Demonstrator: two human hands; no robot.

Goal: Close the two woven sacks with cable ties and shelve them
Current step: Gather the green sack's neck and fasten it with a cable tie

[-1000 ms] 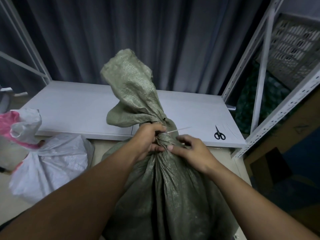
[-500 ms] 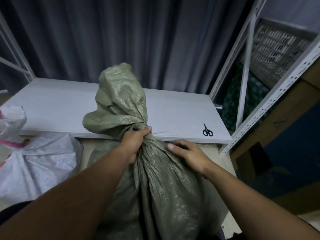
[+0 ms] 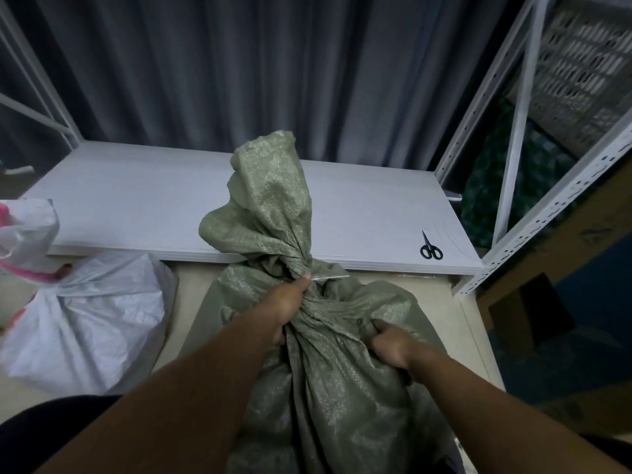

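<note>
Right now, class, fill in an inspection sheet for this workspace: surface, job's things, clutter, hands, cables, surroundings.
Surface: white shelf board, low, behind the sacks.
Job's things: green woven sack, neck gathered, a pale cable tie tail sticking out rightward at the neck; white woven sack to its left, top bunched, no tie discernible.
Clutter: black scissors lying on the shelf board near its right front corner.
Hands: left hand grips the green sack's neck; right hand grips fabric lower on the sack's right side.
Cables: nothing seen.
Surroundings: grey curtain behind; white metal rack at right.
</note>
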